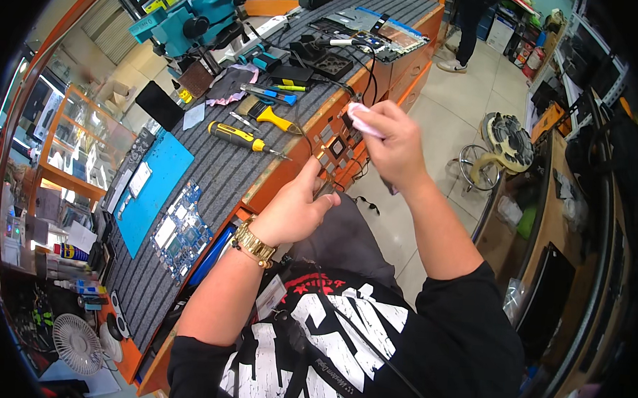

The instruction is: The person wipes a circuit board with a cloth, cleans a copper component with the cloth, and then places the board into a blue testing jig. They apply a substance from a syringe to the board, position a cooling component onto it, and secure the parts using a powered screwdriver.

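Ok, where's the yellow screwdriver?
In the head view, the yellow screwdriver lies left of centre on the striped grey bench top, just below the yellow brush.

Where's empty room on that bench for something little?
On the grey mat, between the yellow screwdriver, blue sheet and big circuit board. Past the screwdriver it's crowded: brush, blue cutter, dark cloth. Between left hand and right hand, a small board takes up space.

Our left forearm [215, 294] slants forward and inward, while our right forearm [442, 226] angles forward from the other side. Our left hand [290, 208] shows its back, with one finger [310, 174] pointing ahead and the thumb [327, 201] apart; the rest is hidden. Our right hand [396, 145], farther forward, curls into a closed grip.
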